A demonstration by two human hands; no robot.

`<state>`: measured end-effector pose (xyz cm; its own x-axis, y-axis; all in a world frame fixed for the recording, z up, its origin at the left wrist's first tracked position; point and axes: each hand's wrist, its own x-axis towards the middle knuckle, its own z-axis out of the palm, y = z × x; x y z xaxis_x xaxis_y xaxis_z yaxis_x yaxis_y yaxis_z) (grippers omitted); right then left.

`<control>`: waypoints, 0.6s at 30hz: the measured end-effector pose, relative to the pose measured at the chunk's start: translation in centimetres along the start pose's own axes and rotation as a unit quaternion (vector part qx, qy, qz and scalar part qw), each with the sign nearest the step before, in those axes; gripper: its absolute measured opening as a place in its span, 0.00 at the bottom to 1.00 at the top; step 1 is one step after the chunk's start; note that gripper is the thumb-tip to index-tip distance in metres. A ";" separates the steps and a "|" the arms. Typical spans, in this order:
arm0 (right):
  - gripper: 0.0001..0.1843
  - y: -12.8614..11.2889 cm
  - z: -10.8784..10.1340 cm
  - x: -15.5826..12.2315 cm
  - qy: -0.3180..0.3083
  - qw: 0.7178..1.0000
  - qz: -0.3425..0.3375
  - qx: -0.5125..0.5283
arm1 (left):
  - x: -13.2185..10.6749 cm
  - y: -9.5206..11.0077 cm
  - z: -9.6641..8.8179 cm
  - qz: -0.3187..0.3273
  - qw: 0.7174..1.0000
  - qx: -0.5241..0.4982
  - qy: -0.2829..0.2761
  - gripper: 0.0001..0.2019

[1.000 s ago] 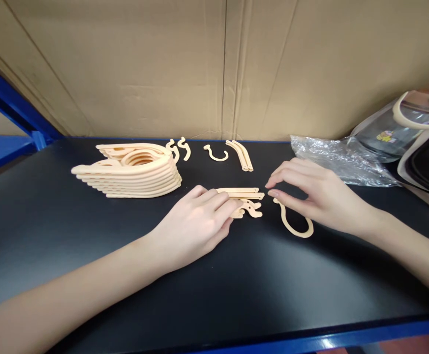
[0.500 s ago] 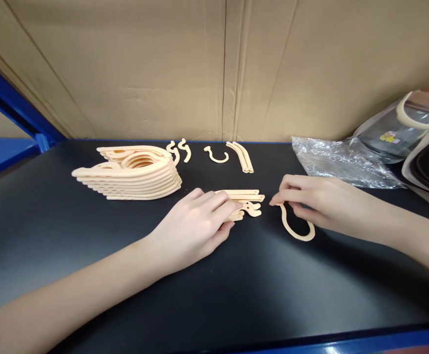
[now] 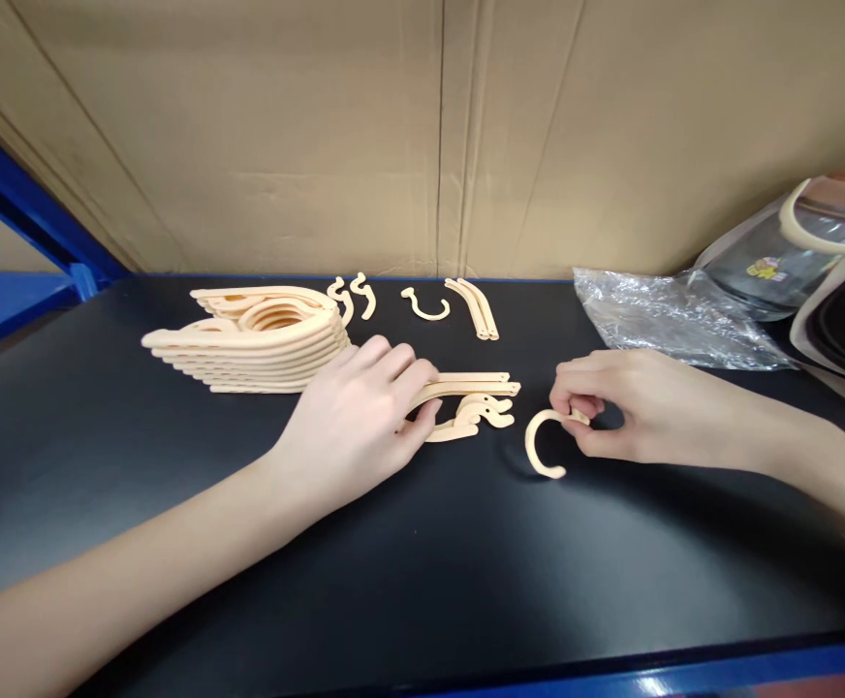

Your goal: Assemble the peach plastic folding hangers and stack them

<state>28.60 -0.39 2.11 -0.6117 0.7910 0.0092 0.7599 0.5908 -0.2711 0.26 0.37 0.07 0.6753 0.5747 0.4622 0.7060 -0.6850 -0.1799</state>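
Between the thumb and fingers of my right hand (image 3: 618, 402) is a beige plastic hanger hook (image 3: 535, 441), its curve pointing left and down above the black surface. My left hand (image 3: 364, 417) has its fingers and thumb around the near ends of slim beige hanger arms (image 3: 473, 384), whose far ends stick out to the right. Below these, close to my left thumb, lie small curved beige pieces (image 3: 477, 415) with forked ends. A stack of folded beige hangers (image 3: 269, 349) stands behind my left hand, which covers part of its right side.
Farther back lie two small curved pieces (image 3: 360, 296), another hook (image 3: 426, 305) and a pair of hanger arms (image 3: 475, 310). At right are a crinkled clear plastic bag (image 3: 676, 320) and a see-through bag (image 3: 757, 271). Cardboard (image 3: 284, 145) lines the back.
The hook in my right hand has been turned, so its curve now points left instead of right. My left hand has shifted left, uncovering more of the hanger arms and curved pieces.
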 end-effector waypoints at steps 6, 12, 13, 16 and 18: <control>0.06 -0.1 0.5 0.9 0.042 0.945 0.059 0.319 | -0.4 0.3 -0.4 -0.025 0.993 0.112 0.003 0.09; 0.11 0.4 2.1 2.0 0.046 0.885 0.108 0.451 | -0.5 0.2 -0.3 -0.040 0.994 0.089 -0.039 0.10; 0.11 0.4 2.2 2.1 0.047 0.881 0.114 0.456 | -0.6 0.2 -0.2 -0.044 0.995 0.083 -0.043 0.11; 0.11 0.3 2.5 2.2 0.056 0.876 0.128 0.461 | -0.7 0.0 0.0 -0.066 0.995 0.054 -0.046 0.11; 0.12 0.2 2.6 2.3 0.061 0.874 0.132 0.464 | -0.7 0.0 0.1 -0.085 0.995 0.029 -0.045 0.11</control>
<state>26.82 1.16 -0.43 -0.3713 0.9247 -0.0842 0.3302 0.0468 -0.9428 -0.16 0.00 -0.36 0.5590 0.7197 0.4119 0.8213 -0.5488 -0.1558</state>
